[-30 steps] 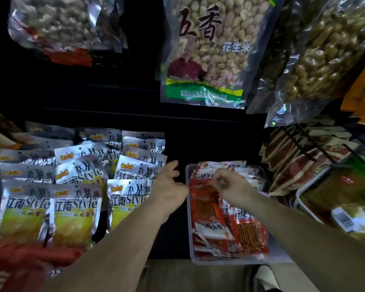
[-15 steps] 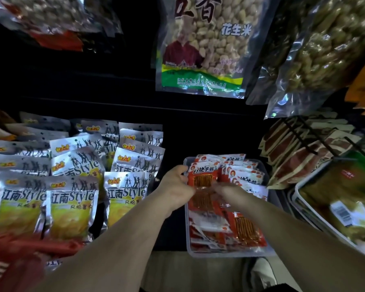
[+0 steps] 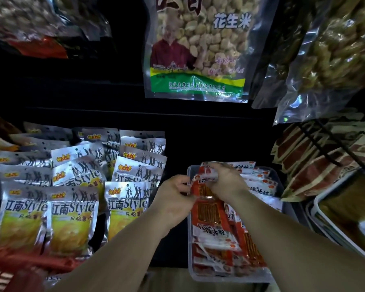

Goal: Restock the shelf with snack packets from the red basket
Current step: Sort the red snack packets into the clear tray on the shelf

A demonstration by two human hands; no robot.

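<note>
Nearest you, at the lower left corner, the blurred rim of the red basket [image 3: 19,259] shows. Your two forearms reach forward over it to the shelf. Your left hand [image 3: 173,197] pinches the left edge of a red snack packet [image 3: 208,209], and your right hand [image 3: 227,182] curls over its crinkled top edge, so both hands are clamped on the same packet. The packet stands upright in the clear plastic tray [image 3: 230,278], in front of more red packets stacked behind and below it. Left of the tray, silver and yellow packets [image 3: 72,218] stand in rows. To the right lie brown and cream packets [image 3: 316,165]. Above, furthest off, a clear bag of peanuts [image 3: 198,49] hangs.
</note>
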